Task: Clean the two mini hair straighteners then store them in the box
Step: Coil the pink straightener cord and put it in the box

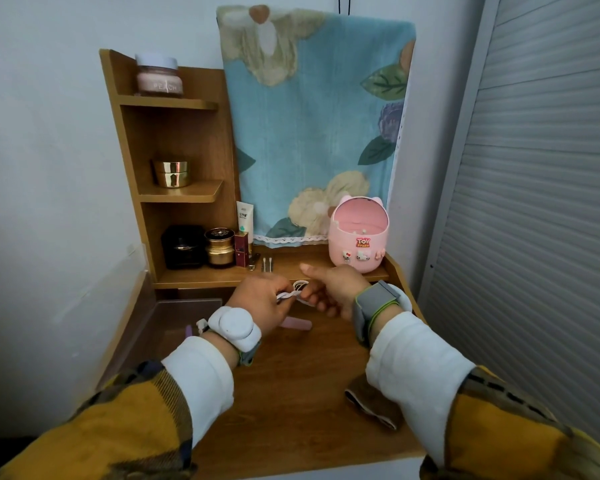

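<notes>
My left hand [258, 301] and my right hand [335, 289] meet above the wooden desk [291, 393], and both pinch a coiled white cord [291, 293] between them. My right thumb sticks out to the left. A pink mini hair straightener [298, 323] lies on the desk just below my left hand, partly hidden by it. A transparent box [174, 320] stands open at the desk's left side. A purple tip [189, 331] shows inside it beside my left wrist. Where the cord ends is hidden by my fingers.
A brown cloth [373, 405] lies on the desk under my right forearm. A pink desktop bin [357, 244] stands at the back right. Cosmetic jars [219, 247], a tube and cotton swabs [267, 264] fill the wooden shelf [174, 188]. A blue floral towel [316, 126] hangs behind.
</notes>
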`<state>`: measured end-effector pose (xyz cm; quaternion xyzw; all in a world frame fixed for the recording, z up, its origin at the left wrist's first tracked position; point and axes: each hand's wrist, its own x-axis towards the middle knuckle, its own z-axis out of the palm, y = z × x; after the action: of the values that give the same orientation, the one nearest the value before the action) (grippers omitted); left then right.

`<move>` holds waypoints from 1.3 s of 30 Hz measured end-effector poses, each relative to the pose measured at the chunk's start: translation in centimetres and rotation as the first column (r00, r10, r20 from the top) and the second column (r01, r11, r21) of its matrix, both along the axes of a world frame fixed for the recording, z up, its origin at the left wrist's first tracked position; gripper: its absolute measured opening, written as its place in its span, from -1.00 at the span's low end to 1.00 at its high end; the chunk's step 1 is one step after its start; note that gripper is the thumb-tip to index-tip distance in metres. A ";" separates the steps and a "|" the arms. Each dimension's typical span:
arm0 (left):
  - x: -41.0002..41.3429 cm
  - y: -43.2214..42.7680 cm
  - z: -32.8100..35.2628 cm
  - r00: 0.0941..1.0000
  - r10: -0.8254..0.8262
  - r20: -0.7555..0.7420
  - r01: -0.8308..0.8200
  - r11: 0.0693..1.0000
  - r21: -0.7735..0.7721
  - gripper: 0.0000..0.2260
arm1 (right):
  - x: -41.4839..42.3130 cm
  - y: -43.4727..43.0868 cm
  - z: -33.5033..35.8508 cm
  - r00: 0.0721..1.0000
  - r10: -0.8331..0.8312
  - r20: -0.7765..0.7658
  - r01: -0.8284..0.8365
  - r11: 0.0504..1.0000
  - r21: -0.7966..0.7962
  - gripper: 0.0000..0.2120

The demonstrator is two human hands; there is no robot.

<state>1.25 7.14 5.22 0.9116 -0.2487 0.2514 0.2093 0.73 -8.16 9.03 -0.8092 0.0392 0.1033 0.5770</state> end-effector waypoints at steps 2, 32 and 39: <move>0.1 0.0 -0.1 0.999 -0.023 0.032 0.022 0.999 0.046 -0.88 | 0.2 0.3 -0.2 0.998 0.023 -0.056 -0.024 1.000 -0.005 -0.57; 0.0 0.0 1.0 0.996 0.037 -0.083 -0.019 0.978 0.209 -0.80 | 0.2 -0.2 0.3 0.994 -0.059 0.091 0.077 0.976 -0.205 -0.62; -0.1 -0.2 0.8 0.998 0.050 -0.039 -0.037 0.961 0.275 -0.79 | 0.0 0.7 -1.3 0.972 0.005 -0.235 0.050 0.972 0.229 -0.70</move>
<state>1.19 6.94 5.97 0.9425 -0.2563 0.1984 0.0809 0.71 -7.50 7.77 -0.7175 0.1036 0.1949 0.6606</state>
